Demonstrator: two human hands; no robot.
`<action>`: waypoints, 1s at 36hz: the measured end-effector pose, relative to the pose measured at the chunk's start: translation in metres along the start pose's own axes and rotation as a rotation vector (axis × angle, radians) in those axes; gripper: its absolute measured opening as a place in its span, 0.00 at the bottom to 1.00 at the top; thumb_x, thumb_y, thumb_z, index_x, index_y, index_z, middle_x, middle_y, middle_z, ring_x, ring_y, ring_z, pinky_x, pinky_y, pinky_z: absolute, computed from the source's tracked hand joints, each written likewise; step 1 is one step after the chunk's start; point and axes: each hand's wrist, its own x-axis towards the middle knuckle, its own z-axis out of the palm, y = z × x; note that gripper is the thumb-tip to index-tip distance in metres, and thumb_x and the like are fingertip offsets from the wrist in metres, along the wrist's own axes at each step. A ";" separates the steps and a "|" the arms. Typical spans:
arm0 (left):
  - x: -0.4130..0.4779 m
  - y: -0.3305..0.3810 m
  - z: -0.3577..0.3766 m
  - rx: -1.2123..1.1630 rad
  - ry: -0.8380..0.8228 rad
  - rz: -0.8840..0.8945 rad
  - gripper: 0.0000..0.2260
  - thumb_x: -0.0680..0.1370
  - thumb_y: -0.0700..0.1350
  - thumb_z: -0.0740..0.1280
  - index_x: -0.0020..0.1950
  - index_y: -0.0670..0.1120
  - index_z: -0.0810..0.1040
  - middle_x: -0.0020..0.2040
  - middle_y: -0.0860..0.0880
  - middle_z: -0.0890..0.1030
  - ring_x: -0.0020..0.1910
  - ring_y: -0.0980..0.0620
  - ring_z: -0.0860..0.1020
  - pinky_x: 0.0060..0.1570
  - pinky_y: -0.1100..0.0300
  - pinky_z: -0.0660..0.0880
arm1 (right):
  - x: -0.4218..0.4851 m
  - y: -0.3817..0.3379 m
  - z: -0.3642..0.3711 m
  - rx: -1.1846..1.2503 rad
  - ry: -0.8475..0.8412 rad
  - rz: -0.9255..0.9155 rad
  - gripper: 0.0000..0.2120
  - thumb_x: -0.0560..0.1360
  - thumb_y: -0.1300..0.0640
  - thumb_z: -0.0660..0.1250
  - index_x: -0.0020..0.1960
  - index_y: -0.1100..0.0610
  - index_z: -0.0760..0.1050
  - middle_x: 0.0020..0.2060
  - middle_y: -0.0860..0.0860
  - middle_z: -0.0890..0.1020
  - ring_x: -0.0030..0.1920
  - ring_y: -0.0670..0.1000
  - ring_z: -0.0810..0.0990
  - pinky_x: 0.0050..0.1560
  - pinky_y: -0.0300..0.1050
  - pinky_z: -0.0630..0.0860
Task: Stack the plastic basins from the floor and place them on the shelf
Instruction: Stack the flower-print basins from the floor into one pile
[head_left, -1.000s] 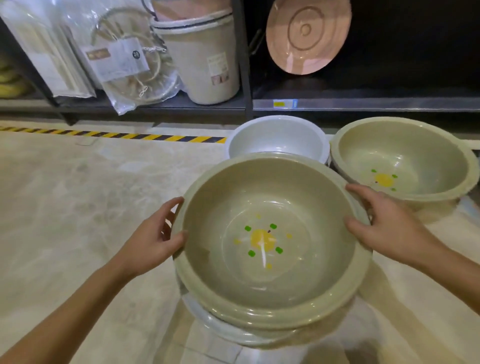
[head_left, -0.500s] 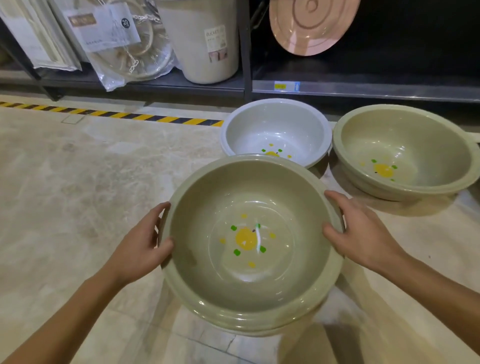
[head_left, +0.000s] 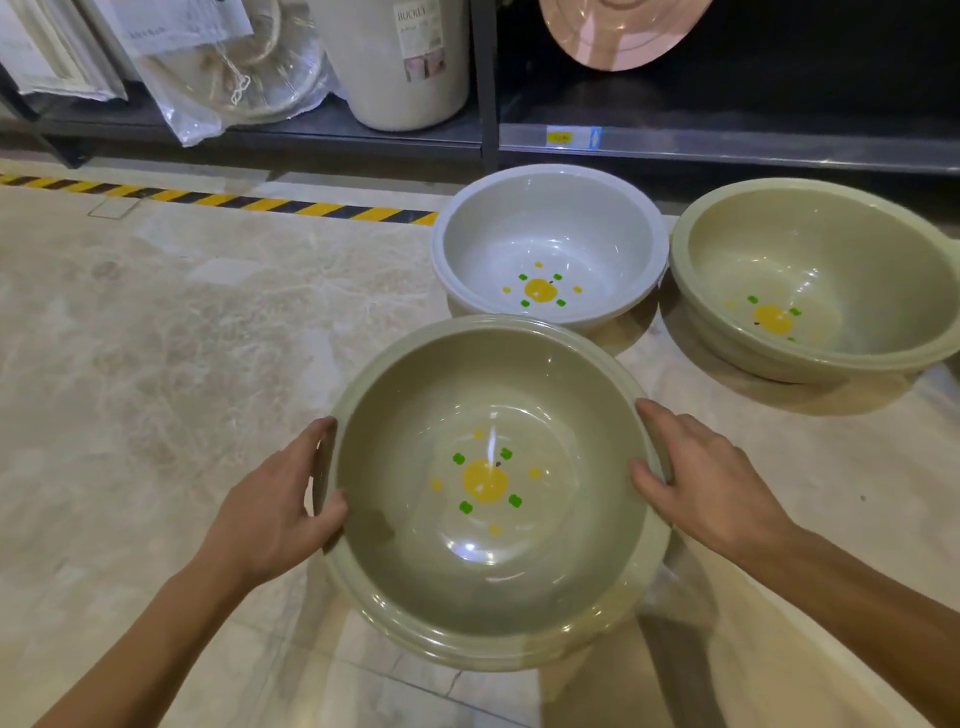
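Observation:
I hold an olive-green plastic basin (head_left: 488, 582) with a yellow fruit print above the floor, in the lower middle of the view. My left hand (head_left: 275, 512) grips its left rim and my right hand (head_left: 706, 480) grips its right rim, thumbs inside. Beyond it a white basin (head_left: 550, 228) with the same print stands on the floor. A second olive-green basin (head_left: 831, 249) stands to the right of the white one. The dark shelf (head_left: 727, 148) runs along the back, low above the floor.
On the shelf stand a cream bucket (head_left: 400, 62), bagged goods (head_left: 228, 78) at the left and a pink round lid (head_left: 618, 36) leaning at the back. A black upright post (head_left: 485, 78) divides the shelf. Yellow-black tape (head_left: 218, 200) marks the marble floor.
The basin in my hands has lifted clear of the pale basin it sat over a second ago and come toward me. The white basin behind it now shows in full.

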 end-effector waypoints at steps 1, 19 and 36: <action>0.000 -0.001 0.001 0.006 -0.005 0.000 0.36 0.69 0.62 0.57 0.77 0.53 0.59 0.58 0.53 0.78 0.36 0.56 0.72 0.39 0.59 0.68 | 0.000 0.000 0.001 -0.015 -0.005 0.003 0.28 0.77 0.46 0.64 0.74 0.47 0.61 0.50 0.52 0.77 0.47 0.56 0.79 0.48 0.49 0.75; 0.069 0.024 -0.049 0.390 0.005 0.121 0.26 0.75 0.64 0.54 0.63 0.51 0.78 0.55 0.51 0.82 0.45 0.47 0.83 0.41 0.51 0.78 | 0.051 -0.028 -0.052 -0.504 -0.029 -0.054 0.17 0.79 0.39 0.54 0.59 0.48 0.69 0.47 0.47 0.79 0.49 0.53 0.81 0.37 0.47 0.66; 0.205 0.100 -0.179 0.247 0.104 0.246 0.23 0.78 0.60 0.57 0.71 0.54 0.67 0.60 0.52 0.79 0.57 0.49 0.79 0.47 0.54 0.75 | 0.157 -0.102 -0.184 -0.640 -0.026 0.023 0.17 0.79 0.44 0.54 0.62 0.53 0.70 0.45 0.51 0.77 0.46 0.57 0.81 0.40 0.49 0.75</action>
